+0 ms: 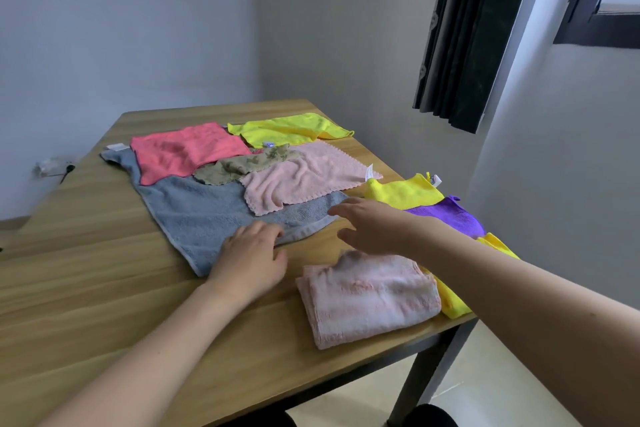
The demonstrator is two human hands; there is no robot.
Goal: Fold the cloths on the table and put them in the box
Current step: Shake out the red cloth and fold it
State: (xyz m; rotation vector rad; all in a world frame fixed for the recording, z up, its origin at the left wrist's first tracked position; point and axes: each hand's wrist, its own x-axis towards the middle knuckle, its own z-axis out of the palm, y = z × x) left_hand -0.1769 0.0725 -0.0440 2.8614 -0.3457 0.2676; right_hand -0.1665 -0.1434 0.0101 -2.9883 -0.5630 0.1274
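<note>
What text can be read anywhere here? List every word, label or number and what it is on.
No text can be read.
White tag on the far yellow cloth: a bluish mark, too blurred to read.
White tag on the pink cloth: too small to read.
White tag with a red mark on the near yellow cloth: blurred.
White tag on the grey towel: no print that can be made out.

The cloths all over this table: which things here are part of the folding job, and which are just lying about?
Part of the job:
grey towel, gripped by the left hand
red cloth
lime cloth
pink cloth
olive cloth
folded pink cloth
purple cloth
right hand, reaching over

Lying about:
curtain
plug by the wall

No box shows.
</note>
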